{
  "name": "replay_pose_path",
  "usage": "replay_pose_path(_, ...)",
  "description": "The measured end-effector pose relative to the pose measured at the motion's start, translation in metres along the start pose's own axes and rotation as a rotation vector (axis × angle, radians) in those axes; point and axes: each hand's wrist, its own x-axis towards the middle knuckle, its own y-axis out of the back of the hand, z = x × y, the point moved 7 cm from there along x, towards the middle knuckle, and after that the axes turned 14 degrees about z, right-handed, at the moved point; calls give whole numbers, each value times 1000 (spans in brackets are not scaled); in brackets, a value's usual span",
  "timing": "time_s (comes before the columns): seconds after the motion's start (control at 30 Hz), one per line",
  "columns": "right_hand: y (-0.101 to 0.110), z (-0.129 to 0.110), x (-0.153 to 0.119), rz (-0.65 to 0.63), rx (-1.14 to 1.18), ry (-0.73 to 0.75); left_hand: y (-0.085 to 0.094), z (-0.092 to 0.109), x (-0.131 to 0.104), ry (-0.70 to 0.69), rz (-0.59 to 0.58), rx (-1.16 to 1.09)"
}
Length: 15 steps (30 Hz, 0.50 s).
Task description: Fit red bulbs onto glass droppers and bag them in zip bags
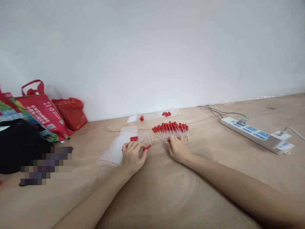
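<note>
- Left hand (132, 156): rests on the surface (166, 190); its grip is narrow, the fingertips pinching one red-capped dropper (147, 147) at the edge of a clear bag (114, 152).
- Right hand (177, 149): lies flat on the near edge of the dropper row (171, 130); whether the fingers hold anything cannot be told.
- Small group of droppers (143, 138): lies between the hands, just beside the clear bag, apparently counted out.
- Progress, as a judgement: two filled bags (156, 115) lie near the wall, so a small part is packed; the long row is left.
- Power strip (258, 135): well apart, right.
- Red shopping bags (45, 111): far left; a blurred patch hides what lies below them.
</note>
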Motion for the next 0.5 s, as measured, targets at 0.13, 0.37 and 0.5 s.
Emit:
replay_pose_path(0.13, 25, 19, -21, 29, 212, 79, -8, 23, -9, 0, -177, -185)
replay_pose_path(0.37, 38, 5, -24, -7, 184, 192, -19, 28, -8, 16, -222, -360)
replay_pose_path(0.5, 38, -7, -23, -31, 201, 205, -23, 29, -7, 18, -217, -382)
